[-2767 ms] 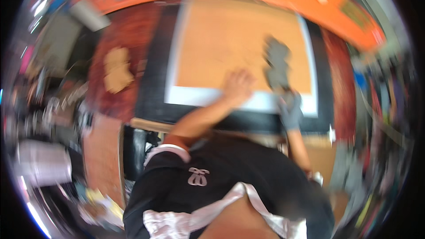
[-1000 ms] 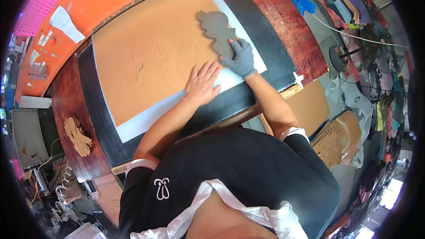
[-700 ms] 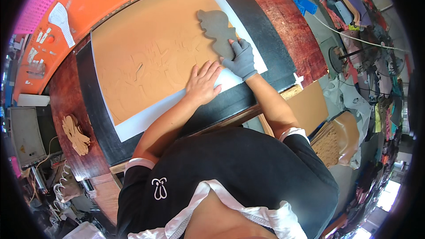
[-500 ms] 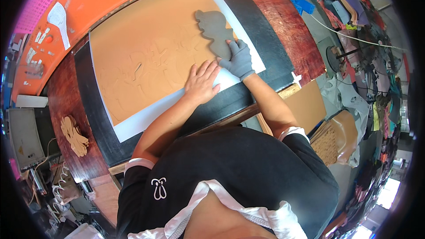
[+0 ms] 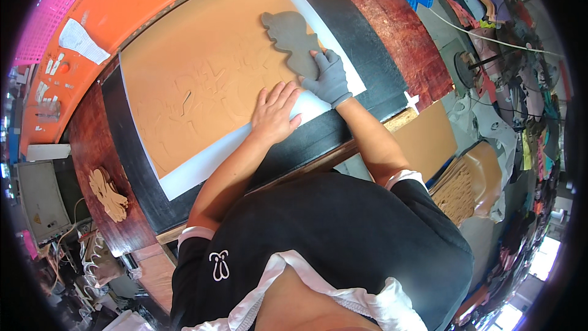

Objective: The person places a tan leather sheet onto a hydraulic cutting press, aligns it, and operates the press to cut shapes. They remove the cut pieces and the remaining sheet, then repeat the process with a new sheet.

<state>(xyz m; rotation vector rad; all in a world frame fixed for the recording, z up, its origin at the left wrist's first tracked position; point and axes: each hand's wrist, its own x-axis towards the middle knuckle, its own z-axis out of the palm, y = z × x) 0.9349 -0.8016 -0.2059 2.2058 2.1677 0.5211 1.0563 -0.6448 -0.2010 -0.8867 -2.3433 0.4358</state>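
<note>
A tan sheet (image 5: 184, 55), which looks like leather, lies on white backing over a black board (image 5: 380, 55). Cut outlines of curved shapes show across its lower left half. My left hand (image 5: 274, 113) lies flat on the sheet's near edge, fingers spread, holding nothing. In a grey fingerless glove, my right hand (image 5: 329, 78) grips the near end of a grey, wavy-edged cutting die (image 5: 288, 30). Its thumb is at the die's near tip and its fingers are along the right side. The die lies at the sheet's right part; its underside is hidden.
An orange machine beam (image 5: 116, 9) with a red button runs along the far left, a paper sheet (image 5: 82, 40) hanging on it. Cut tan pieces (image 5: 108, 195) are stacked on the red-brown tabletop (image 5: 92, 129) at left. More tan sheets (image 5: 429, 138) lie below the table's right side.
The whole view has tilted slightly. The hanging paper on the orange beam has swung to the right. Both hands and the die keep nearly the same places on the sheet.
</note>
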